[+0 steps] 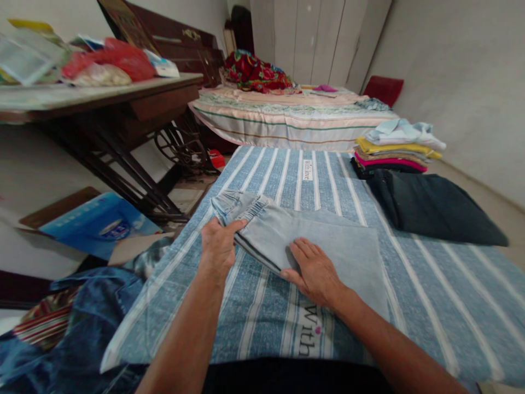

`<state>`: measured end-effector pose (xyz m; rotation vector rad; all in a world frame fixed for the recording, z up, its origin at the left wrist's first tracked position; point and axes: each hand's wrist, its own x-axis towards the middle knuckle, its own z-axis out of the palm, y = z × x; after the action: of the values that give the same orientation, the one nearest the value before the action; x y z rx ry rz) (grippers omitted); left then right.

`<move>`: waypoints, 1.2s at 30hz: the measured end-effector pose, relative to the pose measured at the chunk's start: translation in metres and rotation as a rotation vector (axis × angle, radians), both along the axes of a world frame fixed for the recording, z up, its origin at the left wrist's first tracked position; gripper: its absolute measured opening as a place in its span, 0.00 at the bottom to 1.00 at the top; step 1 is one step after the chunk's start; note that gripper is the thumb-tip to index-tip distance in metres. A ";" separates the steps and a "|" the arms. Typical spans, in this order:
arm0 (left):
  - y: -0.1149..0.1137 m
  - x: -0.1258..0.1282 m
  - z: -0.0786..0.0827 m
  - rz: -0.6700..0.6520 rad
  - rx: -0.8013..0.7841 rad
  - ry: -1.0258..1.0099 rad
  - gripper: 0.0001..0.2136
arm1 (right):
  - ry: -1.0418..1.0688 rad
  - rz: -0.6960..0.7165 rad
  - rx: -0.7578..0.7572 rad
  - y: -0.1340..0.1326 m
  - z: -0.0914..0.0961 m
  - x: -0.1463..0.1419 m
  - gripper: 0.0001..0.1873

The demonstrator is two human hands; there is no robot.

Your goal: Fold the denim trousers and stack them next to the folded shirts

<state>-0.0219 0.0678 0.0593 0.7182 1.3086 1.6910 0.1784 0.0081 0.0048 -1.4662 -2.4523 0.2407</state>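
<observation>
A folded pair of light blue jeans [328, 241] lies on a blue and white striped sheet [430, 295] spread in front of me. My left hand [219, 246] rests on the jeans' near left edge by the waistband, thumb pinching the fabric. My right hand [314, 271] lies flat on the jeans' front edge, fingers stretched out and together.
A dark folded garment [430, 210] lies at the right, with a stack of folded coloured clothes [396, 148] behind it. A sewing table [102, 104] stands at the left. A bed [287, 115] is at the back. Denim clothes [82, 317] are heaped at the lower left.
</observation>
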 end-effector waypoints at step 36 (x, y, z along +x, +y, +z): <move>-0.007 0.006 0.011 0.013 -0.041 0.148 0.17 | -0.053 -0.101 -0.015 0.061 0.006 0.001 0.25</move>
<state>-0.0157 0.0603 0.0700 0.8254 1.4490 1.6419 0.1799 0.0686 0.0104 -1.6176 -2.4128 0.2027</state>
